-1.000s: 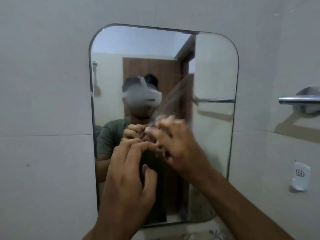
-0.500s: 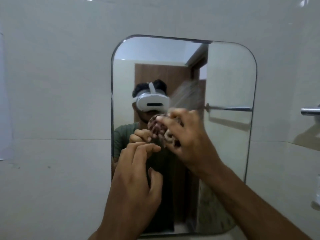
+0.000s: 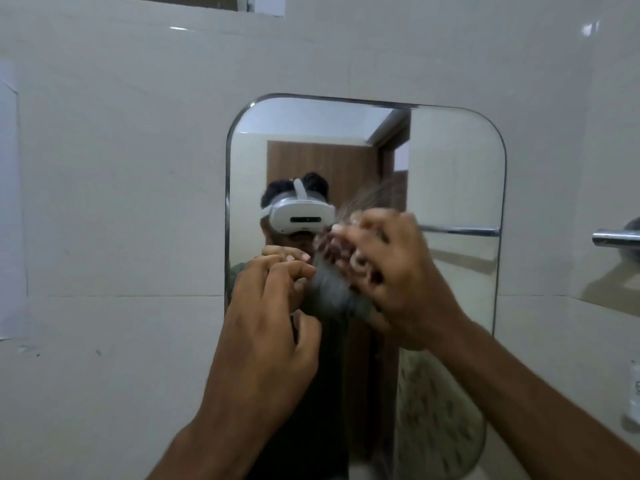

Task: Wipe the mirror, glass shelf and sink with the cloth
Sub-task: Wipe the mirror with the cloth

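I can read no text, label, brand, number or sign from here; the only candidate is a small white tag (image 3: pixel 634 393) on the wall at my far right, cut off by the frame edge and too blurred to make out.

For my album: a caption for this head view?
Right hand rubs a patterned cloth on the wall mirror; left hand raised beside it.
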Motion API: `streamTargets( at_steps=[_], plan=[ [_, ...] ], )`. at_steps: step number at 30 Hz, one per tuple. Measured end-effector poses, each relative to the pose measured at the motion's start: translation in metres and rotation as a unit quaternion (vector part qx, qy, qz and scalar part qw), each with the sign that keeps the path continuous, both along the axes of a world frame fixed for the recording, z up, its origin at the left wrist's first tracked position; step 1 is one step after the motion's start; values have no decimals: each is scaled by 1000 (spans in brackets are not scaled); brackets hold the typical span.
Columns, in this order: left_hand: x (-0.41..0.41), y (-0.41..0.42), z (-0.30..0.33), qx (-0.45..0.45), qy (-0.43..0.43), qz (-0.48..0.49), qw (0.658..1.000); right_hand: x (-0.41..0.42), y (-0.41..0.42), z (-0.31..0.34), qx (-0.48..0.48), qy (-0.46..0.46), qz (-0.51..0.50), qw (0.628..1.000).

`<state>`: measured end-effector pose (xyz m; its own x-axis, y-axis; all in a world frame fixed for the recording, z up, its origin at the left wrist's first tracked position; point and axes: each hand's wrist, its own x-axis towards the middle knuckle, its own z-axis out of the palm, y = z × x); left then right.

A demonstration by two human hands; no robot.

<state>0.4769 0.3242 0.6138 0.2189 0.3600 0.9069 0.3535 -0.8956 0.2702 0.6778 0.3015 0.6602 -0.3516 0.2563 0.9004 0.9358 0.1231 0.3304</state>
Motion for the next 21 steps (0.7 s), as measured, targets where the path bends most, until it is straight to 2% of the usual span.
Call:
streamTargets(
  at_steps=[3,6,8,12,15,17,21],
  plan=[
    [0,1,2,0,-1,-3,1000,15,-5,62,117,145,1,982],
    [-2,3,5,0,-9,-2,1000,11,-2,94,171,217,12,961],
    [-2,3,6,-2,-15,0,1000,-13,11,82,139,189,12,972],
    [-3,-1,8,6,-15,7,1000,-53,27,36,44,-1,2,999],
    [-5,-3,7,9,-11,9,1000,-44,25,44,38,-15,-2,999],
    [-7,-3,7,9,-12,7,1000,-34,20,64,76,49,-6,996],
    [-8,-2,9,10,-9,6,1000,-25,15,104,163,202,9,966]
  ],
)
